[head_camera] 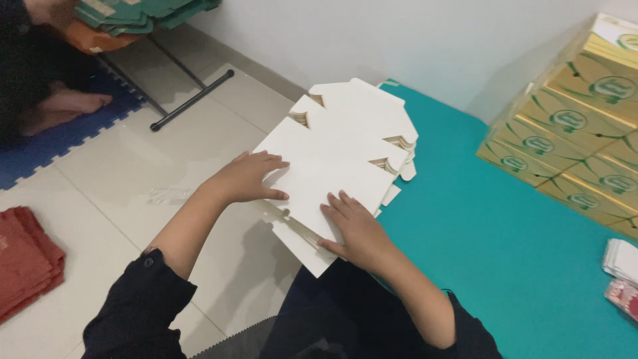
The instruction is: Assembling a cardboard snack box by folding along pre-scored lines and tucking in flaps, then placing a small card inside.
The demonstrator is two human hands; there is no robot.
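Observation:
A stack of flat white cardboard box blanks (345,143) lies on my lap and over the edge of a teal mat (492,226). My left hand (249,176) grips the left edge of the top blank (319,186), thumb under and fingers on top. My right hand (355,229) presses flat on the same blank near its lower right corner, fingers spread. Both sleeves are dark.
Yellow-and-green cartons (578,119) are stacked at the right on the mat. Red folded sheets (26,262) lie on the tile floor at the left. Another person's bare foot (73,103) rests on a blue mat beside a black metal stand leg (193,100). Small packets (621,276) sit far right.

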